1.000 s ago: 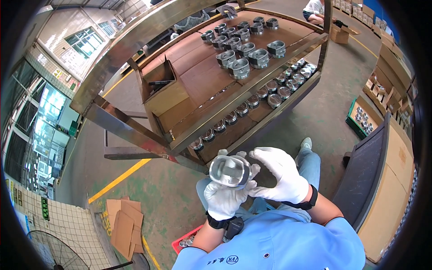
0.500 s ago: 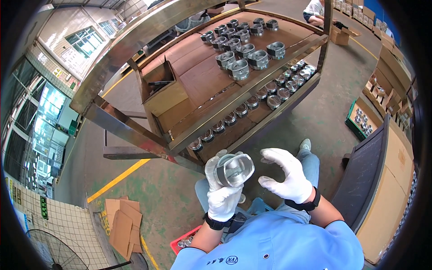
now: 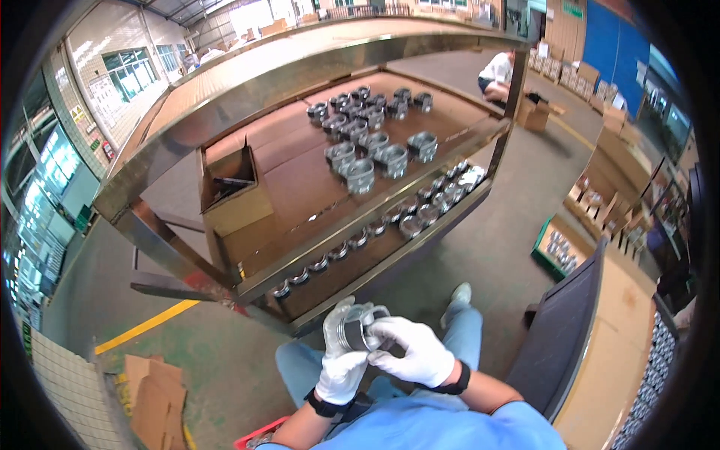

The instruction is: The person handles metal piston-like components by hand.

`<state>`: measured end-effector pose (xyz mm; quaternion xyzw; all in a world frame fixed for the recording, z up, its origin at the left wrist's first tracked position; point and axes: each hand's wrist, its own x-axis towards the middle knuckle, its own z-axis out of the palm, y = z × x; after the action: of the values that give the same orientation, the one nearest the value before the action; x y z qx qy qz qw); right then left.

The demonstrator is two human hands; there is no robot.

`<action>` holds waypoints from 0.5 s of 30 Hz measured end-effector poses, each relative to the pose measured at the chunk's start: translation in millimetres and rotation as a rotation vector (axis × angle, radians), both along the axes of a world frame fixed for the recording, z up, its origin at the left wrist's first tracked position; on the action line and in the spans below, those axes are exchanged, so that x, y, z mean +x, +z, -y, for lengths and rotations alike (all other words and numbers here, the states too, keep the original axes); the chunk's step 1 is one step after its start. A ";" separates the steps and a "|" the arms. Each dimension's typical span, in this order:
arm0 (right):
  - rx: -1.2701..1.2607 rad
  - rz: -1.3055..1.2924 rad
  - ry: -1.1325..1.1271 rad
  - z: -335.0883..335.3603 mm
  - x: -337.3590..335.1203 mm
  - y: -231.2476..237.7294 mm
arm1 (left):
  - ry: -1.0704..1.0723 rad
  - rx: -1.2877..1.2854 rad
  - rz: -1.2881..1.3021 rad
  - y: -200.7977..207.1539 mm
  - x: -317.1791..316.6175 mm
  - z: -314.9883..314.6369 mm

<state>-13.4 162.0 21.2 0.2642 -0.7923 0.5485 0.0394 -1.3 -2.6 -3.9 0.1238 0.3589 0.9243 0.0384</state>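
Piston: silvery metal piston (image 3: 358,333), held in front of my knees, just below the front edge of the steel rack (image 3: 300,172).
Left hand: my white-gloved left hand (image 3: 341,360) wraps the piston from its left side, fingers curled tight around its body.
Right hand: my gloved right hand (image 3: 409,349) lies against the piston's right side, fingers bent over its open end, touching it.
Rack, middle shelf: more pistons (image 3: 375,146) stand in a loose cluster toward the far right of the rack; an open cardboard box (image 3: 232,191) sits at its left end.
Rack, lower shelf: a row of piston parts (image 3: 397,217) runs along the front edge, just above my hands.
Floor: flattened cardboard (image 3: 154,390) lies left of the rack's foot, beyond a yellow line (image 3: 146,326).
Right of rack: a green crate (image 3: 559,247) of metal parts, well apart from my hands.
Far side: another person (image 3: 499,75) crouches behind the rack's far right post.
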 end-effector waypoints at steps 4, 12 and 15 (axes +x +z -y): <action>0.071 0.022 -0.108 -7.2 -14.2 -25.3 | -0.065 0.027 0.076 -2.5 -14.6 -15.0; -0.236 0.491 -0.053 -74.8 -80.3 4.4 | -0.013 -0.144 0.085 -5.5 -63.8 -27.9; 0.430 0.175 -0.376 -120.3 -128.4 62.5 | 0.055 -0.333 0.073 -28.8 -83.5 -2.0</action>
<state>-141.8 282.3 83.7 0.0670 -0.9258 0.3717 0.0149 -84.8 -0.7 -32.7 0.0722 0.5088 0.8566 0.0460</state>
